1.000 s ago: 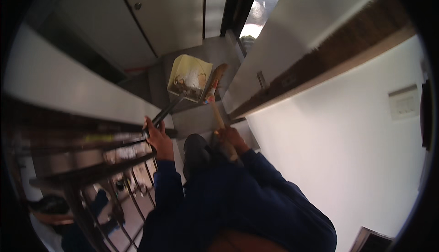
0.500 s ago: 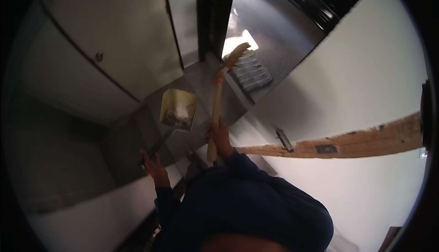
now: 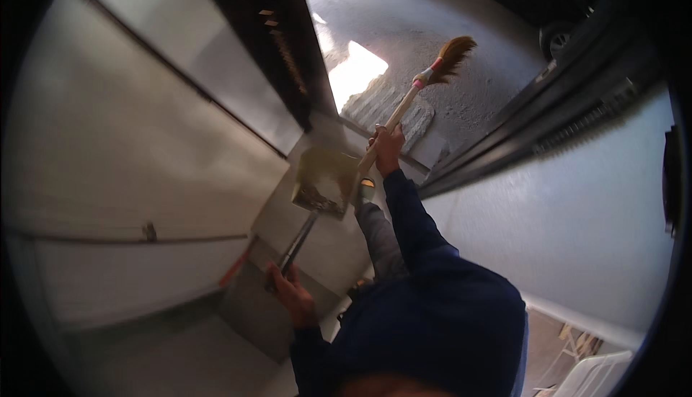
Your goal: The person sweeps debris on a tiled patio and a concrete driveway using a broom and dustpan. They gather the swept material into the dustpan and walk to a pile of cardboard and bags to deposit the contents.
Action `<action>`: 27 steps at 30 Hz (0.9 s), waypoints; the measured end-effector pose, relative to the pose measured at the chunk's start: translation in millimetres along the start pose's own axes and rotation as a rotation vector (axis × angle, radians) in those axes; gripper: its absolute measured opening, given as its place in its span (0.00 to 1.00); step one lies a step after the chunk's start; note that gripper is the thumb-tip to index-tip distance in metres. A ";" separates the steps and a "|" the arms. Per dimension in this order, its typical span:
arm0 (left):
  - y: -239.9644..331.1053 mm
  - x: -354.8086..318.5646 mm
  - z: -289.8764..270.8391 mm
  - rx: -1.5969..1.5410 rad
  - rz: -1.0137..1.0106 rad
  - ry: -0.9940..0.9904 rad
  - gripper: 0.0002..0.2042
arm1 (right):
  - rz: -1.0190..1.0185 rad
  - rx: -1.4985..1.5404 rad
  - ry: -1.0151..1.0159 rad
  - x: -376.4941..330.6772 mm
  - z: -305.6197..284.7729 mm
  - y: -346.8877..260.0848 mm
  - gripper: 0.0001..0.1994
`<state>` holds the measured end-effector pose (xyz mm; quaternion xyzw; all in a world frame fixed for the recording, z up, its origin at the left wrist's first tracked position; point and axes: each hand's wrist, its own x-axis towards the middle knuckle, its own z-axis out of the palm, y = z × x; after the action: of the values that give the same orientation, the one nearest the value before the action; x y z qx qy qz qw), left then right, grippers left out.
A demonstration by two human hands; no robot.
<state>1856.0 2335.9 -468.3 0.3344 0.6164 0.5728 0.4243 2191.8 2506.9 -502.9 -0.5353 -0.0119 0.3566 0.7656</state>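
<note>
My right hand [image 3: 387,145] is wrapped round the pale wooden handle of a broom [image 3: 409,106], whose brown bristles point up and away over the ground beyond the doorway. In my left hand [image 3: 290,292] is the dark handle of a yellowish dustpan [image 3: 317,170]. Dark debris and some pale, dusty matter lie in the pan near its handle end. The pan is held ahead of my left hand, over the tiled floor; whether it touches the floor I cannot tell.
A grey ribbed doormat [image 3: 414,125] lies just past the doorway threshold. Dark door frames [image 3: 288,58] stand on both sides. To the left is a pale door [image 3: 144,130] with a knob. A car wheel [image 3: 556,39] shows outside, and a white chair [image 3: 595,375] stands low at the right.
I have moved forward toward the doorway, with my view turned. My right hand has reached farther out with the broom, its bristles now past the mat. The dustpan remains in my left hand.
</note>
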 end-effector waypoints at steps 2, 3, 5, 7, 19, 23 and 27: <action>4.8 40.6 55.7 -0.314 -0.321 -0.006 0.21 | 0.013 0.045 0.041 52.3 16.6 -12.2 0.08; 7.7 55.3 74.8 -0.001 -0.109 -0.101 0.20 | 0.074 0.038 0.103 74.7 21.2 -18.2 0.08; 13.8 101.2 140.6 0.351 0.142 -0.328 0.18 | 0.001 0.049 0.057 117.8 25.2 -34.0 0.08; 13.2 142.1 208.4 0.063 -0.160 -0.292 0.17 | 0.146 0.022 0.137 150.1 21.8 -52.0 0.07; 50.7 273.8 555.4 -0.244 -0.420 -0.363 0.05 | 0.246 0.167 0.038 249.8 39.8 -197.4 0.06; 49.9 304.1 645.0 -0.232 -0.476 -0.327 0.09 | 0.232 0.191 0.131 289.6 44.0 -219.1 0.05; 35.5 335.6 710.2 -0.260 -0.411 -0.305 0.09 | 0.389 0.202 0.199 355.7 48.0 -240.4 0.06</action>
<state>2357.3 2941.7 -468.5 0.2274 0.5217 0.4923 0.6585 2566.0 2703.1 -412.7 -0.4807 0.2028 0.4420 0.7296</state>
